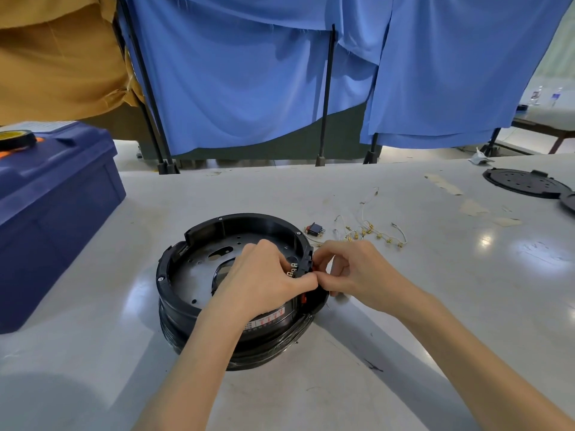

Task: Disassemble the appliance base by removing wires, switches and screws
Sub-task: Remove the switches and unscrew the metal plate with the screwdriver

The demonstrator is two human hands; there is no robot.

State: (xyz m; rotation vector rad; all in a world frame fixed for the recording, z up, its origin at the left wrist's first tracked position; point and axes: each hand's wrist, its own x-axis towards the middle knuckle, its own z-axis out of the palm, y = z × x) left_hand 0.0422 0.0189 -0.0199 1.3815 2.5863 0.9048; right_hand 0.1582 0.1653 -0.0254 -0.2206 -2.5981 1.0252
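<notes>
On the pale worktop (404, 306), just below the middle of the head view, sits the round black appliance base (199, 269), open side up, with a printed label showing on its near wall. Both hands meet at the base's 3 o'clock rim. The left hand (264, 278) reaches over the interior, its fingers curled narrow and pinching at a switch (303, 269) set in the rim, whose metal terminals show just inside the wall and whose red face peeks out on the outer side. The right hand (357, 272) comes from outside the rim, fingers bent close together and pressing the same spot; thumb tips of the 2 hands touch. Whether either hand fully grips the switch cannot be told. Beyond the base toward 1 o'clock lies a loose black and red switch (315, 229), and just beside it a tangle of pale wires (370, 233) with brass connectors. At 2 o'clock, near the table's far edge, rests a flat black round plate (525, 182). At 9 o'clock stands a blue plastic bin (56, 206) with a roll of tape (15, 140) on its lid. Blue cloth (264, 73) hangs behind.
</notes>
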